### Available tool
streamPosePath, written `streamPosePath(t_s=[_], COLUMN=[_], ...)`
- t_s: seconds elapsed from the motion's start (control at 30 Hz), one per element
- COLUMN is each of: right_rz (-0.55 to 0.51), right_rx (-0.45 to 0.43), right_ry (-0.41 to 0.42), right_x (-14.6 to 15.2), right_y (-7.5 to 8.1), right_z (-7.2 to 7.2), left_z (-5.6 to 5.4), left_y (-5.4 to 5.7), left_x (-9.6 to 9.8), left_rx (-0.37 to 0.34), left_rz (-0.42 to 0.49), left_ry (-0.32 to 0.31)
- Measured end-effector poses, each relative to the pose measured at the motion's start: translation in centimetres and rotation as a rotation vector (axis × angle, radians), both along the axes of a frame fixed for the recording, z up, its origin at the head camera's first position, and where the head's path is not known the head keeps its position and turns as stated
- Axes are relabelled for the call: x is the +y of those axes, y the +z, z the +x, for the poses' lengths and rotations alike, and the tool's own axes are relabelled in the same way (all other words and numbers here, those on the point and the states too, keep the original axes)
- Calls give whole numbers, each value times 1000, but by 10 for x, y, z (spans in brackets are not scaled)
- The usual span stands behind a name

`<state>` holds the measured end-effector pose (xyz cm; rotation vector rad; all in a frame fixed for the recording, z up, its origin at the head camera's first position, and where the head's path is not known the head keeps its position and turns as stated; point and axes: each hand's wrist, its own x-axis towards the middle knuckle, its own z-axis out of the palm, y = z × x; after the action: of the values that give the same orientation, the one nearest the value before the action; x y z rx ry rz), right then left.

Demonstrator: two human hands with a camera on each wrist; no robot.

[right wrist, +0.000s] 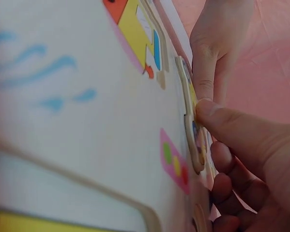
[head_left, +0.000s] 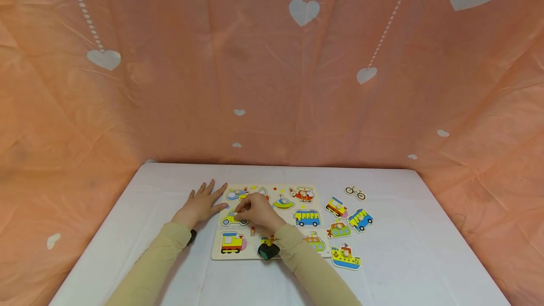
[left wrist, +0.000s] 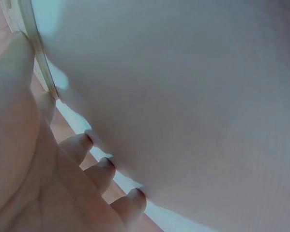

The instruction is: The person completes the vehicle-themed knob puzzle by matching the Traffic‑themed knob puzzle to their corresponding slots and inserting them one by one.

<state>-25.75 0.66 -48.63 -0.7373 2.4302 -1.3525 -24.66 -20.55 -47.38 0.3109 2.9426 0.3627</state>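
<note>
My right hand (head_left: 260,212) pinches a yellow car puzzle piece (head_left: 228,219) between thumb and fingertips, over the left side of a wooden vehicle puzzle board (head_left: 216,245). Seen from the right wrist, the car piece (right wrist: 197,145) shows its thick edge at the board's surface, with the thumb on top. My left hand (head_left: 201,206) lies with spread, straight fingers beside the board's upper left edge. In the left wrist view, the thumb of the left hand (left wrist: 43,183) touches the board's side edge (left wrist: 33,46).
Right of the board lie loose pieces: a bicycle (head_left: 355,193), a train (head_left: 336,207), a blue bus (head_left: 361,220), a green submarine (head_left: 339,229) and a ship (head_left: 346,257). The board also shows a flying saucer (head_left: 283,202) and a helicopter (head_left: 303,194). A pink curtain (head_left: 272,84) hangs behind the white table (head_left: 395,249).
</note>
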Motion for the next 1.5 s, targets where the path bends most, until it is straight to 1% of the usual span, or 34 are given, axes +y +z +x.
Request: streamPosePath(t_s=[0.13, 0.33, 0.43, 0.53, 0.63, 0.77, 0.93, 1.0, 1.23, 1.4, 1.5], right_rz=[13, 16, 12, 10, 24, 40, 28, 25, 28, 31, 32], right_rx=[-6, 16, 9, 6, 26, 41, -10, -15, 32, 28, 43], right_ry=[-6, 13, 24, 44, 76, 108, 115, 119, 157, 157, 161], right_x=[0, 1, 1, 3, 5, 8, 16, 19, 31, 41, 50], right_y=[1, 1, 0, 1, 3, 7, 13, 15, 20, 29, 32], right_z=[1, -1, -2, -3, -4, -4, -4, -6, -10, -9, -9], left_z=[0, 0, 1, 1, 1, 1, 1, 1, 0, 1, 0], left_y=[0, 3, 5, 5, 4, 3, 3, 3, 3, 4, 2], left_x=[0, 2, 2, 2, 2, 2, 1, 1, 3, 3, 2], left_rx=[-4, -20, -22, -24, -28, -27, -22, -15, -12, -7, -6], left_rz=[-3, 0, 8, 10, 7, 10, 10, 4, -2, 6, 12], left_ry=[-2, -2, 1, 0, -1, -3, 3, 3, 3, 3, 4])
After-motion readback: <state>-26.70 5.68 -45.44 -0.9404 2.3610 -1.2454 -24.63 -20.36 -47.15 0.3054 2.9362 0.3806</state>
